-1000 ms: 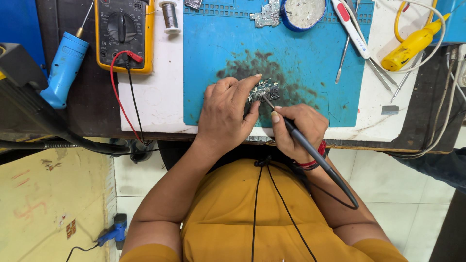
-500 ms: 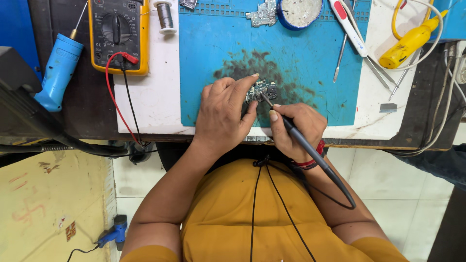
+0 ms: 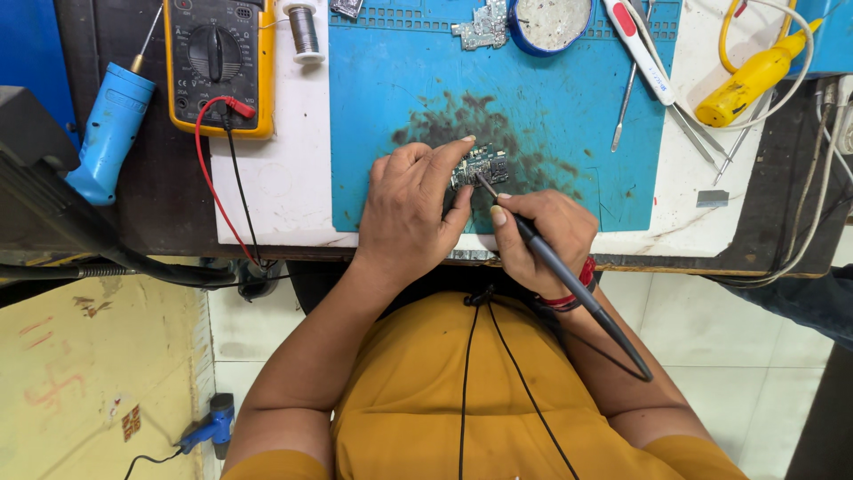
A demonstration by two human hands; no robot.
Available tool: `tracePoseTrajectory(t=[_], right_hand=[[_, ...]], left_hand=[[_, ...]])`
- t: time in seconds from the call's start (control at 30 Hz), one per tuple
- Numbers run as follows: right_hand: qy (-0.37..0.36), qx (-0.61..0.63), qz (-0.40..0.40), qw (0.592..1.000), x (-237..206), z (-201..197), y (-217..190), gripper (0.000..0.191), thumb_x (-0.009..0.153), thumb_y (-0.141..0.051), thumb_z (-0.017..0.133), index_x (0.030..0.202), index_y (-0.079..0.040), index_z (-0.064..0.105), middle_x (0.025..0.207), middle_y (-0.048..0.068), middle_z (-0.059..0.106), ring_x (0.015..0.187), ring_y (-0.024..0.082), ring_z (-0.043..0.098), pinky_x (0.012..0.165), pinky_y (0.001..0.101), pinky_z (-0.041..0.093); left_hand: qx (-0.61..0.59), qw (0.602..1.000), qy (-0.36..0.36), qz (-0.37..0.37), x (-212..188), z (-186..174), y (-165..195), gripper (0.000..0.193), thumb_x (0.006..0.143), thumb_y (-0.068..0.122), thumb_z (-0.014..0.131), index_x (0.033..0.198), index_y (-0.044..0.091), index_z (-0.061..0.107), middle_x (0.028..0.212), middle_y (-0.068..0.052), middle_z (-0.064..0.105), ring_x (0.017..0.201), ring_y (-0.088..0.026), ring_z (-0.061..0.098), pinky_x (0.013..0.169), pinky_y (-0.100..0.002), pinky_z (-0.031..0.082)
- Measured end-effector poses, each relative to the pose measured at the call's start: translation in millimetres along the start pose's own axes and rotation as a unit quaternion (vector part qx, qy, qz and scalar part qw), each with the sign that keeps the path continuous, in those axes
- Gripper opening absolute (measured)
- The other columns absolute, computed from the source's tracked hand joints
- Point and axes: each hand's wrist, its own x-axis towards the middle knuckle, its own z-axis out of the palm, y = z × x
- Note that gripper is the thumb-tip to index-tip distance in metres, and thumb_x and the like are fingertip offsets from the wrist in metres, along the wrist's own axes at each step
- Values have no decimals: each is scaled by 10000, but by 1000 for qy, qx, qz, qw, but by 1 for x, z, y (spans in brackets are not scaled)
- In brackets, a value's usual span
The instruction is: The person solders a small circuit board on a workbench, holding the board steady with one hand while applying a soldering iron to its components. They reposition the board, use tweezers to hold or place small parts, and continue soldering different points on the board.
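From the head view, your left hand [image 3: 410,213] presses down on a small circuit board [image 3: 481,165] that lies on the blue mat [image 3: 569,116], near the mat's near edge and in the middle of a dark stained patch. Your fingers pin the board's left side, the forefinger stretched along its far edge; the hand is not closed around it. Your right hand [image 3: 542,238] is clenched pen-style on a dark soldering iron [image 3: 555,267], whose tip touches the board's near right part, while its handle runs back over your wrist towards you.

Far left on the bench stands a yellow multimeter [image 3: 218,62] with red and black leads, and left of it lies a blue tool [image 3: 108,133]. A solder spool [image 3: 303,31] sits just right of the meter. At the mat's far edge are a second board [image 3: 480,27] and a round tin [image 3: 551,22]. Far right lies a yellow tool [image 3: 755,80], with tweezers [image 3: 624,111] nearer the mat.
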Motion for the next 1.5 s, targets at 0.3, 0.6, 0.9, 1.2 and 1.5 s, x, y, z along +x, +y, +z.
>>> tracePoseTrajectory(t=[0.3, 0.6, 0.9, 1.2, 1.5], right_hand=[[9, 12, 11, 1000, 1, 1, 0, 127, 943, -27, 774, 999, -4, 662, 885, 145, 714, 744, 284, 698, 679, 352, 521], [1, 13, 6, 1000, 2, 0, -2, 112, 924, -24, 769, 973, -5, 670, 862, 144, 719, 720, 276, 702, 653, 348, 517], [6, 9, 4, 1000, 2, 1, -1, 110, 929, -33, 768, 975, -8, 671, 876, 140, 724, 732, 278, 706, 662, 348, 524], [1, 3, 4, 1000, 3, -1, -3, 108, 924, -25, 763, 981, -9, 673, 843, 134, 708, 711, 277, 694, 651, 353, 514], [9, 12, 1, 1000, 1, 0, -1, 100, 934, -22, 752, 972, -11, 659, 865, 138, 719, 710, 275, 693, 646, 350, 511]], left_hand=[[4, 1000, -7, -5, -1, 1, -1, 555, 923, 168, 771, 1417, 63, 542, 1039, -79, 656, 1112, -260, 613, 967, -435, 422], [1, 1000, -2, 3, 1, -1, 0, 560, 914, 171, 773, 1414, 73, 542, 1097, -71, 664, 1105, -254, 611, 971, -429, 430], [1, 1000, -4, -5, 0, 0, -1, 546, 915, 168, 769, 1405, 65, 551, 1058, -91, 666, 1116, -267, 614, 965, -440, 424], [8, 1000, -3, -3, 0, 0, 0, 542, 912, 164, 764, 1401, 64, 554, 1051, -86, 669, 1115, -275, 613, 965, -442, 422], [0, 1000, -2, -6, 0, 0, -1, 543, 913, 170, 771, 1400, 65, 554, 1043, -98, 661, 1092, -265, 618, 955, -441, 423]])
